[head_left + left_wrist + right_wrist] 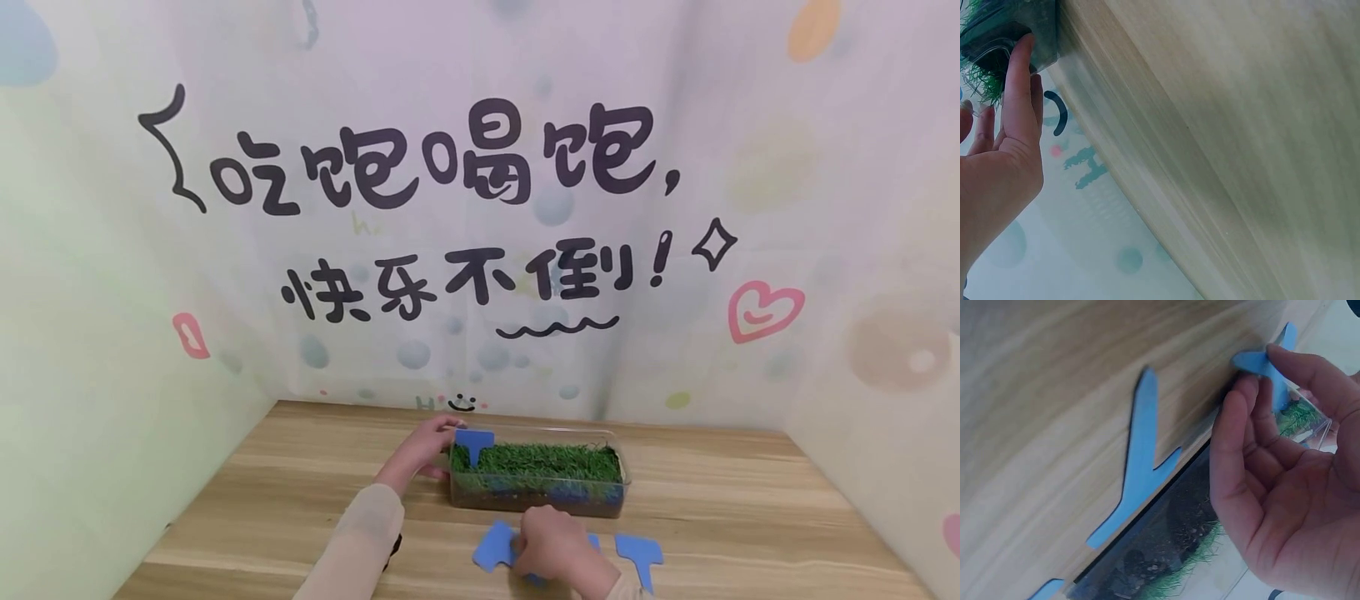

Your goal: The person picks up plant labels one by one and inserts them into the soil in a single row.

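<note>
A clear plastic box (536,500) of dark soil and green grass (551,462) sits on the table, one blue T-shaped plant label (475,440) upright at its left end. My left hand (429,446) touches that end of the box, with its fingers fairly straight in the left wrist view. In front of the box, my right hand (553,542) pinches a blue plant label (1250,361) between thumb and fingertips, low over the table. Another blue label (493,546) lies left of this hand, and one more (641,554) to its right.
The wooden table (720,492) runs back to a white wall sheet (450,375) printed with black characters and coloured shapes. Side sheets rise at the left and right. A further label (1135,469) lies flat in the right wrist view.
</note>
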Demonstrator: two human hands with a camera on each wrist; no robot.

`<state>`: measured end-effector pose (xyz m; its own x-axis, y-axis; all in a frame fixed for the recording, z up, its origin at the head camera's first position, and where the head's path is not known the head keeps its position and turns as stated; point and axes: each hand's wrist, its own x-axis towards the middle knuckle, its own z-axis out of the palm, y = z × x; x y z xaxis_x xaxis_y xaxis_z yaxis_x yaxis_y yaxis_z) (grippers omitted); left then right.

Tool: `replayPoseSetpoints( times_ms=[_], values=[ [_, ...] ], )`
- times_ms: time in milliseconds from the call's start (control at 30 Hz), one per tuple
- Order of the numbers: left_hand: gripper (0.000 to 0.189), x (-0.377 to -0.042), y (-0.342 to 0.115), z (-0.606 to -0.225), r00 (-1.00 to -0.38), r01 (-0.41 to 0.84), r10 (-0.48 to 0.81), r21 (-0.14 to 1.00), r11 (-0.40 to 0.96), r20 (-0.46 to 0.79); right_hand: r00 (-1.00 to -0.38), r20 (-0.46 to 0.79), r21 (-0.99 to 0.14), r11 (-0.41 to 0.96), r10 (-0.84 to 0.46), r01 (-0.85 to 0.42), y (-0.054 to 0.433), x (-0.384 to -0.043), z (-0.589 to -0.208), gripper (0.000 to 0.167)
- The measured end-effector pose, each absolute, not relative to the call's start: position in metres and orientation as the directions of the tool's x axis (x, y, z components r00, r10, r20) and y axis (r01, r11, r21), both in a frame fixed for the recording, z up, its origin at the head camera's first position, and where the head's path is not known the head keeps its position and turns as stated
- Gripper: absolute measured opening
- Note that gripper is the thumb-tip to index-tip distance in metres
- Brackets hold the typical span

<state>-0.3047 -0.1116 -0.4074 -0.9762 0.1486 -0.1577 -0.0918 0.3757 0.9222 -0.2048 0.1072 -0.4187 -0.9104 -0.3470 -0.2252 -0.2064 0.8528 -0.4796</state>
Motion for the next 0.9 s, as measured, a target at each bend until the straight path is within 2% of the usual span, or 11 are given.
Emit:
replayPoseSetpoints(
  times_ms=[167, 200, 367, 467, 600, 900],
  values=[
    [0.036, -0.305, -0.112, -0.407, -0.977, -0.092, 0.146, 0.923, 0.373, -0.156, -0.849, -0.291, -0.629, 0.757, -0.442, -0.179, 0.116, -0.218, -0.428, 0.016],
    [0.036, -0.305, -0.111, -0.407, -0.977, -0.092, 0.146, 0.923, 0.373, -0.156, -0.831, -0.307, -0.653, 0.738, -0.465, -0.172, 0.118, -0.222, -0.431, 0.014],
    [0.037, -0.305, -0.111, -0.407, -0.975, -0.095, 0.152, 0.925, 0.369, -0.16, -0.779, -0.282, -0.756, 0.63, -0.56, -0.179, 0.124, -0.225, -0.434, 0.011],
    [0.037, -0.305, -0.111, -0.407, -0.976, -0.093, 0.151, 0.927, 0.364, -0.158, -0.791, -0.235, -0.807, 0.567, -0.565, -0.166, 0.119, -0.215, -0.42, 0.01],
    [0.037, -0.305, -0.11, -0.408, -0.979, -0.09, 0.14, 0.926, 0.367, -0.151, -0.789, -0.238, -0.834, 0.535, -0.567, -0.133, 0.116, -0.21, -0.404, 0.009],
    [0.038, -0.303, -0.107, -0.407, -0.982, -0.096, 0.12, 0.928, 0.361, -0.149, -0.795, -0.186, -0.86, 0.487, -0.578, -0.153, 0.117, -0.215, -0.398, 0.014]
  ],
)
